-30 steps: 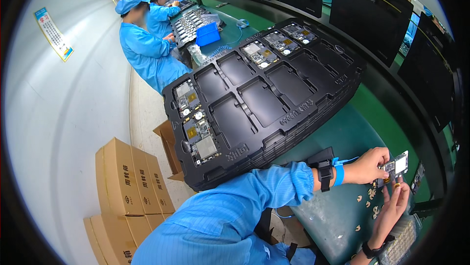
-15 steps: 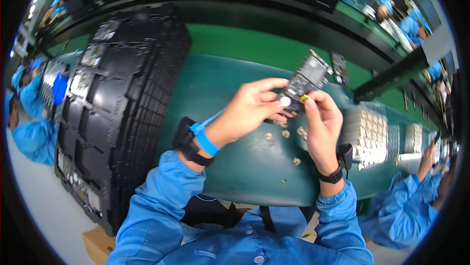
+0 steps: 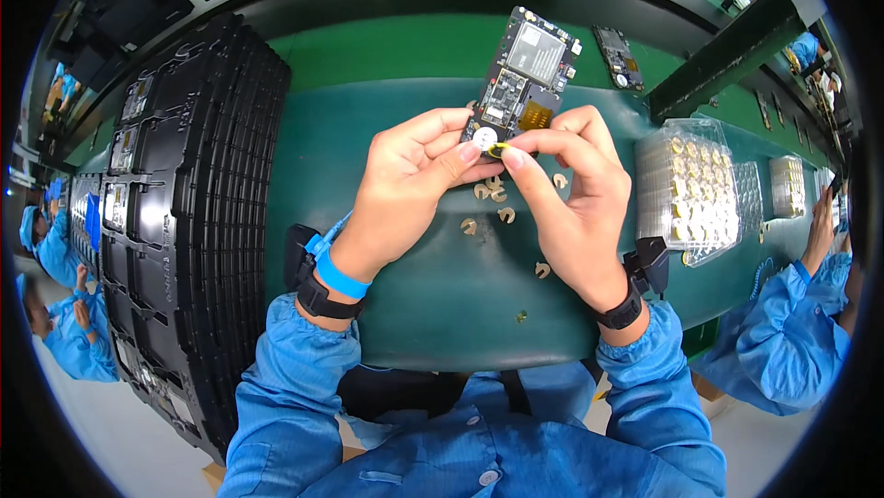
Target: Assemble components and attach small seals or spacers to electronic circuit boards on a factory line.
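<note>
A black circuit board [image 3: 505, 98] is held tilted above the table, with metal shields and a copper-coloured patch on its face. My left hand [image 3: 405, 176] grips its near left edge, the thumb close to a round white disc [image 3: 484, 138]. Beside that disc, a short yellow wire [image 3: 498, 148] loops to the thumb and forefinger of my right hand [image 3: 575, 190], which pinch its end. Several small cream C-shaped pieces [image 3: 506, 214] lie on the table under my hands. Another circuit board [image 3: 618, 58] lies farther back on the right.
Tall stacked black trays [image 3: 207, 213] stand at the left. To the right are clear plastic trays [image 3: 686, 185] of cream pieces, behind them a dark green post [image 3: 727, 65]. A co-worker's blue sleeve [image 3: 783, 332] is at the right edge of the green table [image 3: 442, 314].
The board has turned more upright and its face shows more fully. My right hand's pinch has shifted to the yellow wire's end near the white disc. The whole view has shifted.
</note>
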`<state>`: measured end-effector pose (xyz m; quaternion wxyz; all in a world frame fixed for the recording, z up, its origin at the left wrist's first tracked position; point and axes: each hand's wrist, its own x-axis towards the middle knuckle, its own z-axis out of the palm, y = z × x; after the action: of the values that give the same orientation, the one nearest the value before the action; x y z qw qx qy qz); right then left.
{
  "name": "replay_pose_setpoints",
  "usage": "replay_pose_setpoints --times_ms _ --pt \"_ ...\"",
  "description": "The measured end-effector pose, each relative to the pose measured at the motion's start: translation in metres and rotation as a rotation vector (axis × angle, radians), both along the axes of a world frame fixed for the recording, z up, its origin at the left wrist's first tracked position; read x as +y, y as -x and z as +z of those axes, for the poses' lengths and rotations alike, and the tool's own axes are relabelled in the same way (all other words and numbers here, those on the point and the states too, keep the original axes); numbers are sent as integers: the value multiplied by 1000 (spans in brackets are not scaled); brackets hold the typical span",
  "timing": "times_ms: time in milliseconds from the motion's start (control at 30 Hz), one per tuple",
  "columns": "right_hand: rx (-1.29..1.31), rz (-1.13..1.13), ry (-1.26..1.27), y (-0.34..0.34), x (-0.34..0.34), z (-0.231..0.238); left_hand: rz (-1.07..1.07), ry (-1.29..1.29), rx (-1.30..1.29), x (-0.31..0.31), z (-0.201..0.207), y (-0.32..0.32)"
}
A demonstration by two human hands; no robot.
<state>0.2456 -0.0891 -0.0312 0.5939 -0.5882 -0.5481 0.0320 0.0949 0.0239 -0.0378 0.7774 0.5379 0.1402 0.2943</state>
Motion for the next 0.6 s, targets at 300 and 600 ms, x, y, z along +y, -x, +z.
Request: replay_pose_setpoints --times_ms 300,600 --pt "24 -21 22 2 3 -1 -32 -35 -4 -2 -3 -1" --pt "-6 -1 30 -1 3 -1 -9 -50 -5 -3 -4 -1"
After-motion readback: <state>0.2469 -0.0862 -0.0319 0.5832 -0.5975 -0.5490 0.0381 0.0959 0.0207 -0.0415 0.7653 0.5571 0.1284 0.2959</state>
